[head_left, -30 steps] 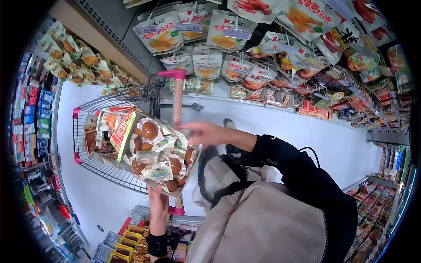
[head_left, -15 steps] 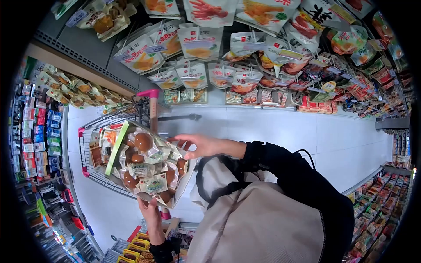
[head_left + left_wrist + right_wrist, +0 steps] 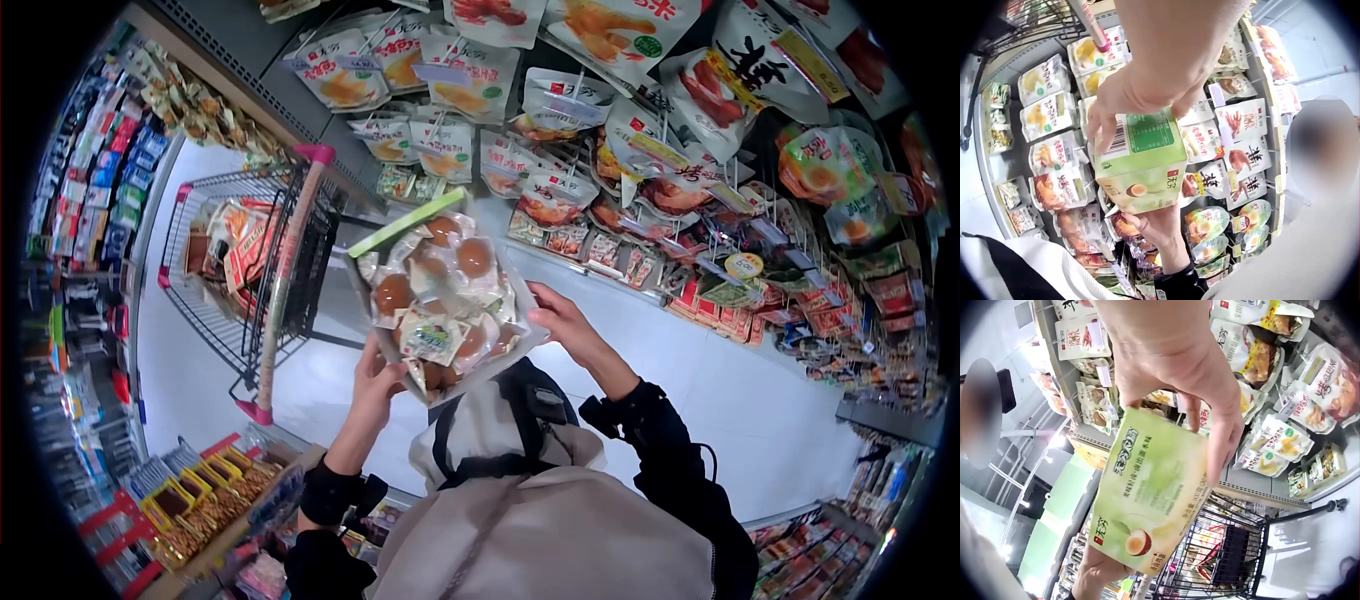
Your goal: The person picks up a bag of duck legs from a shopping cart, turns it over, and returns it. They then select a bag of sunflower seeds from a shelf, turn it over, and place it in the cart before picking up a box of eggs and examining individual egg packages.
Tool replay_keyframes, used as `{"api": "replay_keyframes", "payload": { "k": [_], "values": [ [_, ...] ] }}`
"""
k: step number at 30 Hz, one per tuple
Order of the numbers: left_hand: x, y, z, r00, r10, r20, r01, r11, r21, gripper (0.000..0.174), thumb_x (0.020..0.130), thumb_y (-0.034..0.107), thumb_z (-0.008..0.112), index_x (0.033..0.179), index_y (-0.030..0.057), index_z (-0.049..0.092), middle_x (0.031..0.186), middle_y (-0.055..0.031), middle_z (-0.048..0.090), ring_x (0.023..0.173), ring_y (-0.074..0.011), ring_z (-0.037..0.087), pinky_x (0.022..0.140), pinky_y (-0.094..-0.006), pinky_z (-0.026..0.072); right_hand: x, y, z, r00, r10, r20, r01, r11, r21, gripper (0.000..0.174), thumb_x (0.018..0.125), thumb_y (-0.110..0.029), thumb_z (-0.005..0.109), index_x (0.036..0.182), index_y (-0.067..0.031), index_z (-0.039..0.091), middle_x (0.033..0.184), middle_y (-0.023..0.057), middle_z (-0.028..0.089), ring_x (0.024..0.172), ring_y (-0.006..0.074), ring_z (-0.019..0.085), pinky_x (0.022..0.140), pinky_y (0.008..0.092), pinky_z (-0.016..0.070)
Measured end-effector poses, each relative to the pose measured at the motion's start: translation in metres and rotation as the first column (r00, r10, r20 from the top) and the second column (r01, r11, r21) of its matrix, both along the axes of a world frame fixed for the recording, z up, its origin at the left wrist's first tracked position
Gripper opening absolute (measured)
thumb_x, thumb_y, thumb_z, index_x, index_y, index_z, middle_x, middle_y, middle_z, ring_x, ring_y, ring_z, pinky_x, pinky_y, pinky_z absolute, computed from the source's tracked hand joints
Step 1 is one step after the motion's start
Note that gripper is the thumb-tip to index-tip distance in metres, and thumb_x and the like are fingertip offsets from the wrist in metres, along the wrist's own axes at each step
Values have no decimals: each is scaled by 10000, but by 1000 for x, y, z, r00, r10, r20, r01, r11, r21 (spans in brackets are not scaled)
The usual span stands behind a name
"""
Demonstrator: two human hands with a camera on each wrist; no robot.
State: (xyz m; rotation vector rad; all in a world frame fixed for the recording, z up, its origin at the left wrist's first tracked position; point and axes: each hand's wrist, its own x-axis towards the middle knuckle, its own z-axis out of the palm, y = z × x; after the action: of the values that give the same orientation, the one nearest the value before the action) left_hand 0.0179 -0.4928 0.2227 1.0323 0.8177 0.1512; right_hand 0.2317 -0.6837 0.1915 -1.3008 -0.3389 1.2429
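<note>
An open carton of individually wrapped brown eggs [image 3: 430,335] is held between both hands in front of the body, tilted in the head view. My left hand [image 3: 378,385] grips its near left side, with the thumb at the rim. My right hand [image 3: 565,322] holds the right side. The left wrist view shows the left hand [image 3: 1141,87] over the green carton [image 3: 1147,165], fingers bent down its side near a barcode. In the right wrist view the right hand [image 3: 1179,375] spans the top of the carton [image 3: 1147,494], which bears a cut-egg picture.
To the left stands a shopping cart [image 3: 275,270] with red-and-white packs [image 3: 245,245] in it. Racks of hanging snack pouches [image 3: 555,190] line the far side. Yellow-framed packs [image 3: 205,490] sit on a low display at lower left.
The carton has moved right, away from over the cart, and turned, with both hands on it. The right hand has come round to its right side. The cart's handle and packs now show uncovered.
</note>
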Motion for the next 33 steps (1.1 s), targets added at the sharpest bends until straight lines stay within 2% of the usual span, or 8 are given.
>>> {"api": "replay_keyframes", "payload": {
  "k": [3, 8, 9, 11, 13, 18, 22, 33],
  "values": [
    [3, -25, -32, 999, 14, -45, -19, 995, -96, 678, 717, 117, 531, 1326, 157, 236, 1104, -75, 489, 926, -168, 535, 659, -293, 506, -5, -18, -18, 971, -192, -141, 165, 969, -186, 543, 802, -305, 560, 1247, -64, 364, 1091, 104, 494, 990, 169, 494, 678, 295, 505],
    [8, -44, -73, 989, 42, -141, -60, 990, -125, 759, 732, 110, 528, 1363, 223, 121, 1108, -52, 498, 924, -149, 529, 644, -277, 487, -35, -28, -53, 806, -524, -275, 439, 841, -316, 830, 794, -246, 590, 1327, -34, -9, 1194, 146, 362, 1120, 241, 394, 853, 431, 429],
    [12, -47, -77, 986, 49, -161, -66, 992, -103, 773, 735, 99, 525, 1367, 225, 97, 1110, -52, 497, 921, -147, 529, 642, -271, 484, -41, -25, -57, 743, -594, -309, 479, 794, -375, 666, 802, -192, 561, 1287, 2, 149, 1100, 143, 424, 1060, 248, 448, 850, 459, 426],
    [15, -51, -91, 982, 63, -177, -84, 989, -118, 794, 744, 30, 516, 1370, 199, 60, 1128, -76, 489, 940, -138, 516, 649, -234, 468, -51, -24, -80, 714, -472, -517, 337, 879, -336, 430, 800, -145, 525, 1160, -1, 339, 1034, 133, 468, 979, 255, 504, 842, 491, 425],
    [4, -53, -139, 983, 56, -176, -76, 991, -112, 801, 740, -7, 517, 1370, 145, 46, 1135, -97, 483, 967, -148, 502, 696, -234, 452, -83, -24, -144, 515, -527, -676, 260, 847, -463, 261, 790, -127, 510, 1018, -25, 433, 996, 115, 498, 920, 253, 536, 834, 501, 429],
    [-12, -36, -200, 990, -27, -137, 15, 996, -90, 831, 717, -48, 520, 1364, 94, 18, 1207, -124, 436, 1078, -194, 451, 870, -289, 388, -89, 2, -161, 613, -405, -679, 147, 902, -405, 308, 743, -44, 481, 1047, -29, 433, 1003, 106, 524, 934, 276, 538, 803, 488, 448],
    [-21, -13, -238, 981, -113, -155, 108, 993, -41, 848, 705, -67, 519, 1370, 146, 37, 1245, -136, 402, 1120, -217, 425, 813, -304, 435, -125, 4, -228, 417, -492, -764, 174, 869, -464, 383, 706, 16, 471, 1083, -37, 424, 1015, 116, 518, 947, 291, 533, 795, 484, 454],
    [-9, 42, -340, 922, -294, -252, 322, 944, 74, 786, 728, 66, 648, 1352, 122, 174, 1300, -86, 347, 1140, -213, 403, 846, -336, 414, -132, 48, -324, 242, -524, -817, 219, 850, -480, 529, 689, 42, 518, 1190, -69, 389, 1181, 113, 458, 1071, 290, 463, 855, 455, 427]
  ]
}}
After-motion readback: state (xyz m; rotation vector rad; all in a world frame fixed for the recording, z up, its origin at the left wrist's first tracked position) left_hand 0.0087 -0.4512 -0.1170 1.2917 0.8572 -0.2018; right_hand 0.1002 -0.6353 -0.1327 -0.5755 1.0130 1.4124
